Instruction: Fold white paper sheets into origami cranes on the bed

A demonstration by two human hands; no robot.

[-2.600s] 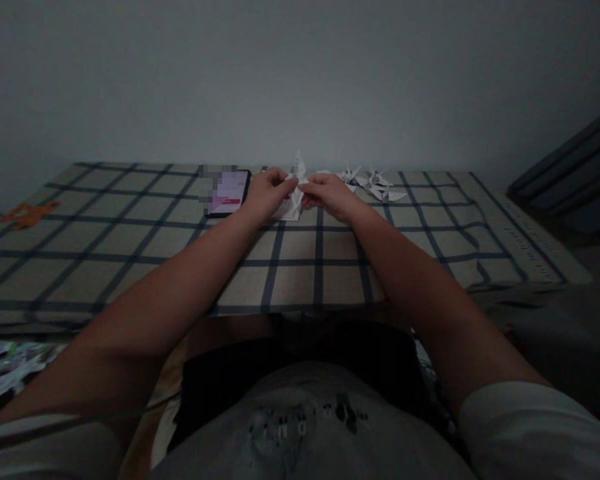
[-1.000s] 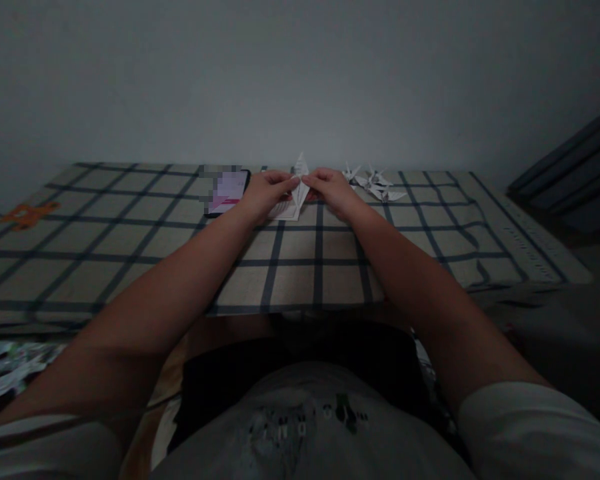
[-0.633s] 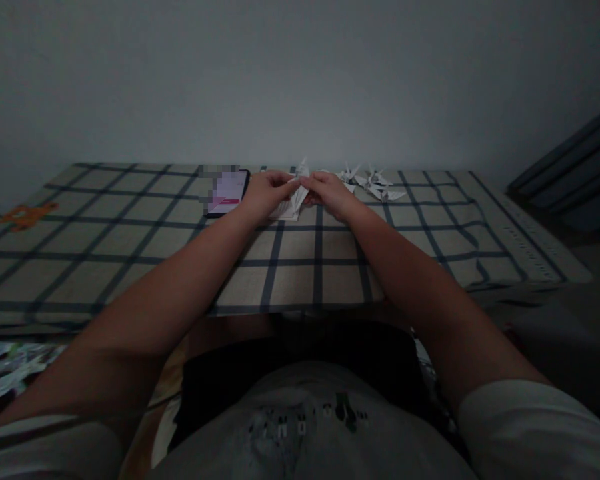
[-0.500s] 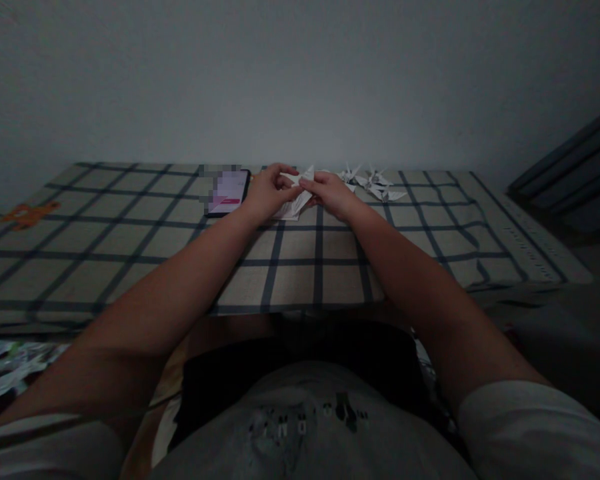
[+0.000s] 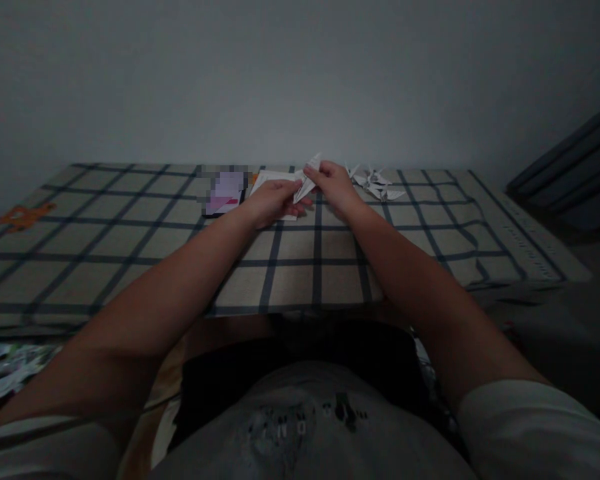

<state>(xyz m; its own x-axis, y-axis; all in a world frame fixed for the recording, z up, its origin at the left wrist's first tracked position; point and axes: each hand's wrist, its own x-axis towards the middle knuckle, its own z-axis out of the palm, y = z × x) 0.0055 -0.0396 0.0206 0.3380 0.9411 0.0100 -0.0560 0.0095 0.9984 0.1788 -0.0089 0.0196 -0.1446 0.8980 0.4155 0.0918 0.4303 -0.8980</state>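
Between my two hands is a folded piece of white printed paper (image 5: 303, 191), narrow and pointed, tilted up to the right. My left hand (image 5: 276, 200) pinches its lower left part between thumb and fingers. My right hand (image 5: 333, 181) grips its upper right part, thumb on the near face. Under and behind my left hand lie flat white paper sheets (image 5: 270, 176) on the checked tablecloth. Several folded paper cranes (image 5: 377, 181) sit to the right of my right hand, against the wall side.
A phone (image 5: 226, 190) with a lit screen lies left of my left hand. The checked tablecloth (image 5: 295, 283) covers the table up to the wall (image 5: 300, 80). An orange object (image 5: 27, 217) rests at the far left. A dark striped fabric (image 5: 575, 173) hangs at the right.
The folded paper has turned in my hands and its tip now points farther up right. My left hand has lowered and rolled over, uncovering more of the sheets; my right fingers have risen.
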